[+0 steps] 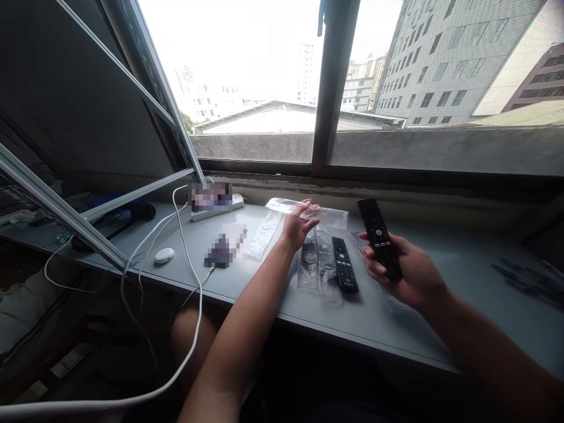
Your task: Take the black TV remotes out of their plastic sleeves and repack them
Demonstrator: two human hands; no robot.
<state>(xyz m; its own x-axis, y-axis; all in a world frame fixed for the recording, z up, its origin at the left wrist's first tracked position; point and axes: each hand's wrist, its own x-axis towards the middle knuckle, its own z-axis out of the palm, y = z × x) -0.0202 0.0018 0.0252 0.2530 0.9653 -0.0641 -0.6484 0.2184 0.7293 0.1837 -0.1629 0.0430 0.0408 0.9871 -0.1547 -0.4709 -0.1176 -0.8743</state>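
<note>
My right hand (412, 267) is wrapped round a black remote control (378, 232), held tilted above the desk with its buttons facing me. A second black remote control (344, 264) lies buttons up on the desk, between my two hands. Left of it are clear plastic sleeves (318, 264) with dark contents that I cannot make out. My left hand (297, 226) hovers over the clear plastic bags (267, 235) at the back, thumb and fingers apart. Whether its fingertips touch the plastic is hard to see.
A grey desk (273, 288) runs below the window. To the left are a round white case (164, 255), a blurred-out device on a cable, a white power strip (238, 201) and a metal frame (103, 241). A white cable (200, 305) loops over the front edge.
</note>
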